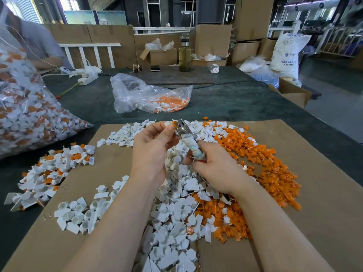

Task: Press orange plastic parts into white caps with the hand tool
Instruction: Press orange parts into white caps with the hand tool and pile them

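**Part at the tool's tip, both hands raised over the pile**

Both hands are up above the cardboard (294,173), and everything turns on one small meeting point. The right hand (218,169) has its fingers curled round the wrapped handle of the tool (188,138). The tool's long axis runs from that hand up and to the left, away from the person, and its metal head ends just beside the fingertips of the left hand (155,142).

The left hand pinches a small piece at that metal head. An orange part (174,123) shows there between the fingertips, touching or nearly touching the head. Is a white cap already under it? Too small and too hidden by the fingers to tell.

So the piece lies up and to the left of the right hand, straight along the tool's axis, and the left hand is the nearer of the two to it. My read: the coming squeeze needs the part seated square in the head, with the left fingertips kept off the metal as it closes.

Supply is all around. White caps (172,222) are heaped below and between the forearms, loose orange parts (261,163) spread to the right, and a mixed white and orange heap (57,165) lies off to the left. Plenty left to press, by the look of it.
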`<state>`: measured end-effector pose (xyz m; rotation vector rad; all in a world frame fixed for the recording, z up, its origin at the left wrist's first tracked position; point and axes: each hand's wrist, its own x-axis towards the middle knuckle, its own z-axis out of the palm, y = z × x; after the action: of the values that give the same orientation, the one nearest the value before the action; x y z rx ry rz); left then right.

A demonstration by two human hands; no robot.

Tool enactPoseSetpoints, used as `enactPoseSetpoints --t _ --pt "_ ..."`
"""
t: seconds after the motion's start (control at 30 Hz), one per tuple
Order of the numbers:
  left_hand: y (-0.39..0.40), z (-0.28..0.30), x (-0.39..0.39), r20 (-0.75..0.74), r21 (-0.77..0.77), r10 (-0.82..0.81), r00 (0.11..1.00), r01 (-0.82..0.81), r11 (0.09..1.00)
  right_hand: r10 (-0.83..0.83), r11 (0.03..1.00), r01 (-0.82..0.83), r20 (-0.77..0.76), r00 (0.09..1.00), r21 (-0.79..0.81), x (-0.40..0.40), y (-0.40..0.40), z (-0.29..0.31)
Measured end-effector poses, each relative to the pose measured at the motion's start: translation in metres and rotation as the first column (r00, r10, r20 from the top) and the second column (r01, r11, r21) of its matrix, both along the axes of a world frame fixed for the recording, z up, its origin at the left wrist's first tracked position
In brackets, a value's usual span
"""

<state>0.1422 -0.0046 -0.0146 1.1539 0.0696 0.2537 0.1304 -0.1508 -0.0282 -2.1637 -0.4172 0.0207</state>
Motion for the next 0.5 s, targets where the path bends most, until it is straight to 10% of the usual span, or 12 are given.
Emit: enactPoseSetpoints --t 0.17,0.5 --pt "0.015 0.001 0.004 -0.116 -0.077 -0.056 0.992 0.047 0.996 -0.061 0.992 0.074 0.117 0.991 -0.103 0.000 -0.002 -0.001" --pt "0.106 -0.021 0.032 -0.492 -0.464 0.103 0.864 -0.360 0.809 -0.420 0.883 0.454 0.235 0.876 -0.115 0.011 -0.025 -0.004"
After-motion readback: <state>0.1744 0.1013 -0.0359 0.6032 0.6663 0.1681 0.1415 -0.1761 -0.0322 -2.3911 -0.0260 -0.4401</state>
